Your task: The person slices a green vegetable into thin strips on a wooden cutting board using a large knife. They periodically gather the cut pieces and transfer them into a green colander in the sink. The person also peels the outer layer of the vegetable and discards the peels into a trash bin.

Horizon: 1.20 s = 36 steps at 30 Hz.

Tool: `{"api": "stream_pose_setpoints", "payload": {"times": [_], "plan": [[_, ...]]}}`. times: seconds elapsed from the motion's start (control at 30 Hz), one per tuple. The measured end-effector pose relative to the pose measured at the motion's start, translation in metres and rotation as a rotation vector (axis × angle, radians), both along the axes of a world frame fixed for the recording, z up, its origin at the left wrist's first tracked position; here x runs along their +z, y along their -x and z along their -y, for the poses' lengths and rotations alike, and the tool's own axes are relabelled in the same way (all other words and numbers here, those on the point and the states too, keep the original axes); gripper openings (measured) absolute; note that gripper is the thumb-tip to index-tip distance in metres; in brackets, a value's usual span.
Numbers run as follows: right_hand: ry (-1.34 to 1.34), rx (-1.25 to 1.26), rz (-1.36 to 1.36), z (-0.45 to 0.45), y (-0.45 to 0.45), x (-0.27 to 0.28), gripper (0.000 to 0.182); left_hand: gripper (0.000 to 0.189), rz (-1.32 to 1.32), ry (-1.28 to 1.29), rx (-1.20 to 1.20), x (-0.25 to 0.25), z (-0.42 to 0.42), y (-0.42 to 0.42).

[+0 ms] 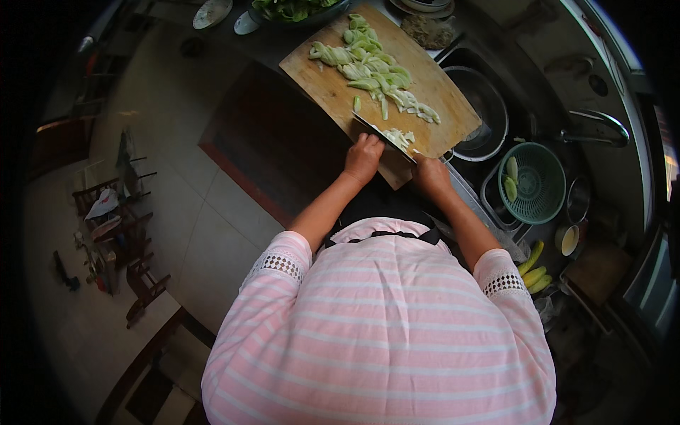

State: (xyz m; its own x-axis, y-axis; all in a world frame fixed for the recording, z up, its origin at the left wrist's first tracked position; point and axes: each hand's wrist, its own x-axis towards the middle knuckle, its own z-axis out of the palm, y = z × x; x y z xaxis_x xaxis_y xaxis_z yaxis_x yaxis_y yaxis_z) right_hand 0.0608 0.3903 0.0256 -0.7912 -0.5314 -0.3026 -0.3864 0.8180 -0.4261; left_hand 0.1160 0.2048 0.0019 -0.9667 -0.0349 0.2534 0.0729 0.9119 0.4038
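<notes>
My right hand [431, 175] grips a kitchen knife [383, 136] at the near end of a wooden cutting board [446, 114]. The blade slants up and to the left across the board. My left hand [365, 158] has its fingers curled close against the near side of the blade; what lies under them is hidden. Just beyond the blade is a small heap of pale cut pieces [399, 138]. Sliced light-green vegetable [374, 69] spreads in a long pile toward the far end. A single green piece [357, 103] lies near the blade's tip.
Right of the board are a metal basin [502, 127] in the sink, a faucet [600, 127] and a green colander [547, 186] holding pale green pieces. Yellow-green vegetables [534, 268] lie by my right elbow. A bowl of leafy greens [297, 9] stands beyond the board.
</notes>
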Motion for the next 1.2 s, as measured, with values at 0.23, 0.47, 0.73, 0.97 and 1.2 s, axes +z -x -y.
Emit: {"api": "stream_pose_setpoints", "payload": {"times": [0.23, 0.47, 0.73, 0.97, 1.2], "plan": [[-0.009, -0.003, 0.029, -0.002, -0.003, 0.008, 0.014, 0.005, -0.015, -0.026, 0.007, -0.003, -0.001, -0.007], [-0.056, -0.002, 0.072, -0.009, -0.015, 0.012, 0.012, 0.004, -0.071, -0.029, -0.012, -0.003, 0.003, 0.0], [-0.05, -0.015, 0.103, -0.009, -0.015, 0.02, 0.012, 0.004, -0.043, -0.026, -0.017, -0.007, 0.004, -0.005], [-0.045, -0.016, 0.079, -0.011, -0.015, 0.02, 0.013, 0.004, -0.073, 0.015, -0.005, -0.01, 0.006, -0.008], [-0.041, -0.006, 0.106, -0.018, -0.025, 0.024, 0.014, 0.004, -0.063, 0.038, -0.008, -0.009, 0.007, -0.009]]}}
